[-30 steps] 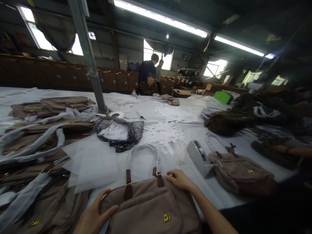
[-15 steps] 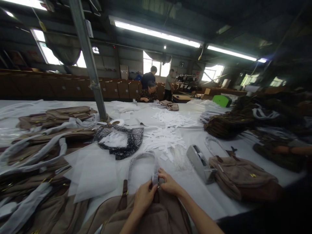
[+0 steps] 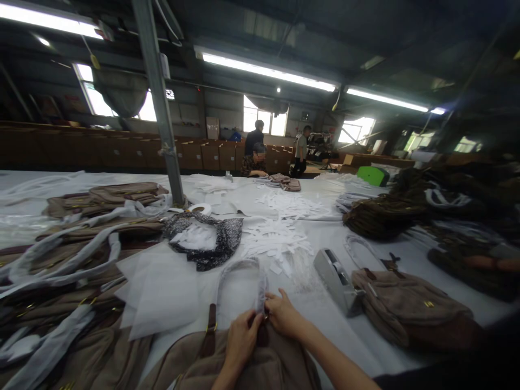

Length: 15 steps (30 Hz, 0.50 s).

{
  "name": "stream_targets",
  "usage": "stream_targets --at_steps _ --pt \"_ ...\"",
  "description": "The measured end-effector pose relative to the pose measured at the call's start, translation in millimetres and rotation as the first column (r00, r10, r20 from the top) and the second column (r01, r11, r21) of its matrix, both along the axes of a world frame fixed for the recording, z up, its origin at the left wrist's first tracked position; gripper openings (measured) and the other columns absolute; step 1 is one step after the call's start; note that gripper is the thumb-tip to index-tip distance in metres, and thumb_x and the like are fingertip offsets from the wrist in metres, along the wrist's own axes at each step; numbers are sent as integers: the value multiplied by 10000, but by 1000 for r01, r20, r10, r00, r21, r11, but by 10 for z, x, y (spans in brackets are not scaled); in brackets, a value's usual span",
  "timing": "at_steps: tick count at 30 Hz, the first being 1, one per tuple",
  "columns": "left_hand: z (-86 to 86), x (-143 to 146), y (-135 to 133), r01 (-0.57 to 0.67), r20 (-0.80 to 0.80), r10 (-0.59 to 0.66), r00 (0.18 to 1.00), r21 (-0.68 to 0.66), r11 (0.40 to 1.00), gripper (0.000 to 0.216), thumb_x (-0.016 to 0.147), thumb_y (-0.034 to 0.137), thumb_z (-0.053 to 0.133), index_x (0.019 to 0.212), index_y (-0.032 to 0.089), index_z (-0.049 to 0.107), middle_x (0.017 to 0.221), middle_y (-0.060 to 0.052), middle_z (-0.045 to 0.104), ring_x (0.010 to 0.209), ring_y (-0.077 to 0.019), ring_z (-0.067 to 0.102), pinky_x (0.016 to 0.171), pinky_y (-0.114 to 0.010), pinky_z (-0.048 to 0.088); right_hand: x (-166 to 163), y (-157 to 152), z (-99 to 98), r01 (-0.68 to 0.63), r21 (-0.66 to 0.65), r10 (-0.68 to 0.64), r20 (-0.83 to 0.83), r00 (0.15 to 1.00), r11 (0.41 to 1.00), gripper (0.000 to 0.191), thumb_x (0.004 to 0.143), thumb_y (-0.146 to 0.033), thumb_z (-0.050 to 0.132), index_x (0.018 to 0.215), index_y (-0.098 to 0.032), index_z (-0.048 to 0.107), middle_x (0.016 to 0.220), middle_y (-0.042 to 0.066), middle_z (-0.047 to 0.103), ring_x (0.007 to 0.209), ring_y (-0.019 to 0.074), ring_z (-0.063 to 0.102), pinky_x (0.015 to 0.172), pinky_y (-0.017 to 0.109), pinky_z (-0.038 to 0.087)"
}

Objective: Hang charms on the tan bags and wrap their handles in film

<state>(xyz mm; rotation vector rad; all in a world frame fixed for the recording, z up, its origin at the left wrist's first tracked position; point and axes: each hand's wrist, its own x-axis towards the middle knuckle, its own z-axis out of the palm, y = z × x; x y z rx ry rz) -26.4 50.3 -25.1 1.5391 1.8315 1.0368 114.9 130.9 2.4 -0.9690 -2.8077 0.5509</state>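
Note:
A brown handbag (image 3: 227,360) lies in front of me, its looped handle (image 3: 221,284) wrapped in whitish covering and standing up from the top edge. My left hand (image 3: 242,336) pinches the lower right end of that handle, thumb and fingers pressed together. Right beside it, my right hand (image 3: 283,313) grips the same handle end close to its metal ring, with one finger raised. A dark leather tab (image 3: 209,336) joins the other end of the handle to the bag. What exactly lies between my fingertips is hidden.
Stacked brown bags (image 3: 109,330) fill the left side, beside white sheets (image 3: 162,292). Ahead are a black speckled bag (image 3: 221,238) and white paper strips (image 3: 276,235). A tape dispenser (image 3: 335,281) and another brown bag (image 3: 410,303) stand right. A co-worker's hand (image 3: 481,262) shows far right.
The view has shifted slightly, so the scene sits lower and further right. My hands stay at the same handle end; a right finger has lifted. A standing person in the background has moved right.

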Motion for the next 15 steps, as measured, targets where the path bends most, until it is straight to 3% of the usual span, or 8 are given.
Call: stream_targets --at_steps 4,7,9,12,15 --pt "43 -32 38 15 42 -15 999 -17 1000 352 858 433 388 745 193 620 752 -34 667 744 -200 592 669 -269 422 -29 -22 60 -26 122 20 50 999 992 243 751 -126 437 946 -154 578 996 132 655 1169 235 478 1060 527 144" --pt "172 -227 237 -59 44 58 997 22 998 415 846 485 388 929 153 622 847 -69 660 770 -217 597 718 -299 456 -26 -49 122 -26 180 8 102 995 983 249 746 -120 430 938 -144 588 937 135 662 1066 248 539 1054 542 152" --pt "287 -443 468 -131 -67 140 988 125 983 487 830 483 423 1113 107 548 1006 -120 625 905 -247 581 824 -340 446 16 -42 164 -35 161 11 142 990 986 245 723 -148 469 931 -146 599 933 140 661 1020 273 557 1036 578 158" --pt "410 -771 889 -55 -380 133 916 210 976 523 825 395 451 1238 73 454 1177 -168 534 1093 -279 490 952 -387 366 116 92 240 -66 31 61 153 986 997 354 641 -159 545 989 -173 608 1041 125 644 1024 292 558 1004 555 252" --pt "398 -954 1274 27 -609 -19 793 3 1000 609 786 329 513 1332 105 361 1291 -166 449 1164 -285 435 986 -392 320 157 439 326 76 -41 -76 5 997 996 422 684 -189 552 1103 -202 597 1126 87 627 1052 246 558 934 369 385"
